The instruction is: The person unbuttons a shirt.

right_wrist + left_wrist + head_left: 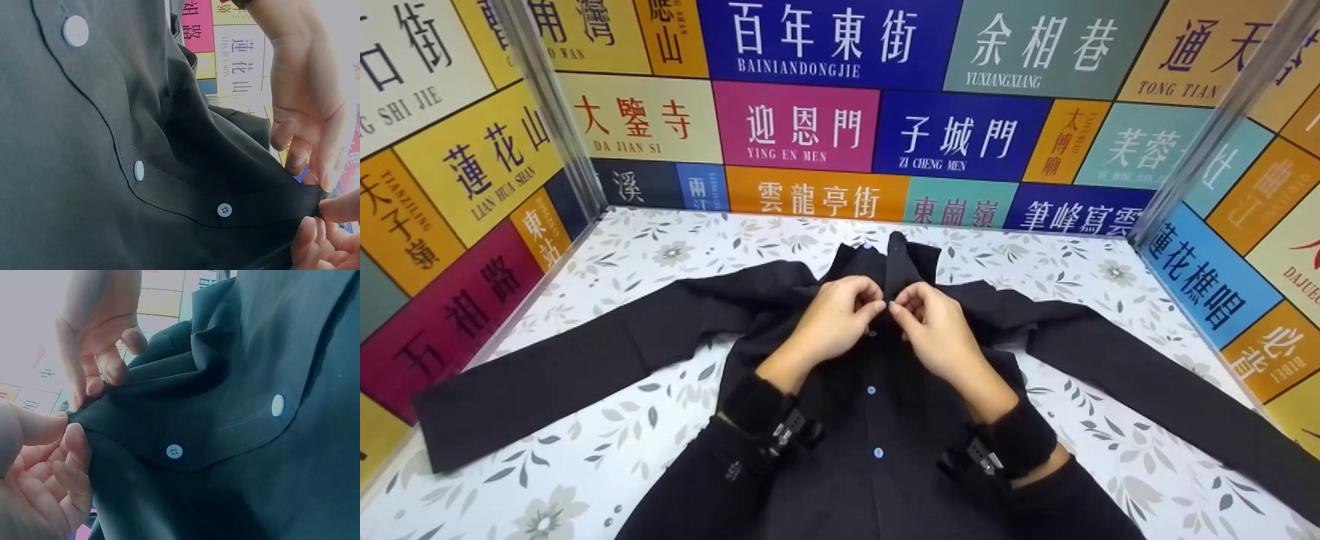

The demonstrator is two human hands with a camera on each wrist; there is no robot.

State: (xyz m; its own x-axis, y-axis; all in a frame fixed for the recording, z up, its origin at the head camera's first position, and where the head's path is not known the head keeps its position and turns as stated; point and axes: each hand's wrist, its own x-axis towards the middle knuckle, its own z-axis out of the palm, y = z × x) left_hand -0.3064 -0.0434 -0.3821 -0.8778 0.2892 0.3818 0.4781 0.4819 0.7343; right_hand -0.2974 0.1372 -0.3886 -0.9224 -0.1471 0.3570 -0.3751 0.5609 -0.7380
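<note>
Button-front black shirt [911,420] fills the lower centre, its long axis running up from the bottom edge. At frame centre, left hand [836,316] and right hand [939,326], equally near, pinch its front edge, fingertips nearly meeting; the collar [912,261] lies just above. Beyond, 2 wall signs read "YING EN MEN" [801,124] and "ZI CHENG MEN" [960,135].

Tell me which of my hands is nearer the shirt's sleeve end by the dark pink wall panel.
Left. The left hand pinches the upper front of the shirt, apart from that sleeve end; the right hand pinches just beside it, farther off.
</note>
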